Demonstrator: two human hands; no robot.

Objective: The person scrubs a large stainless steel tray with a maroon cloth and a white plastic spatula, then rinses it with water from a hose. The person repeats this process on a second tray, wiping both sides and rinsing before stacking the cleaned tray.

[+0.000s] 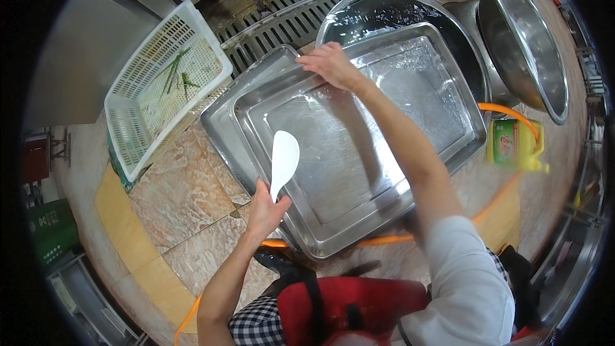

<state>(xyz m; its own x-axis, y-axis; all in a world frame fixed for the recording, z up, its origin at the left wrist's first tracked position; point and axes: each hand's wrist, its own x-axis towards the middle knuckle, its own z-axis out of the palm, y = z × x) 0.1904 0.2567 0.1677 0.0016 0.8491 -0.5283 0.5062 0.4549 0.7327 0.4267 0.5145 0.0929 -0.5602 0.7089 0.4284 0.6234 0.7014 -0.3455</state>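
Note:
My left hand (pixel 267 214) holds a white plastic rice paddle (pixel 285 156) by its handle, blade up, over the left rim of a rectangular stainless steel tray (pixel 307 154). The fingers of my right hand (pixel 331 65) close on the far rim of that tray near its upper left corner. Under it, to the left, another metal tray (pixel 226 115) shows its rim and part of its inside. The upper tray's far right side overlaps a large round metal basin (pixel 408 2) that holds water. Wet shine covers part of the upper tray's bottom.
A white plastic basket (pixel 168 144) with green scraps stands at the left by a floor drain grate (pixel 298 24). At the right are an upright-tilted metal bowl (pixel 523 48), a yellow jug (pixel 516 144) and an orange hose (pixel 509 113). The hose also runs beneath the trays across the tiled floor.

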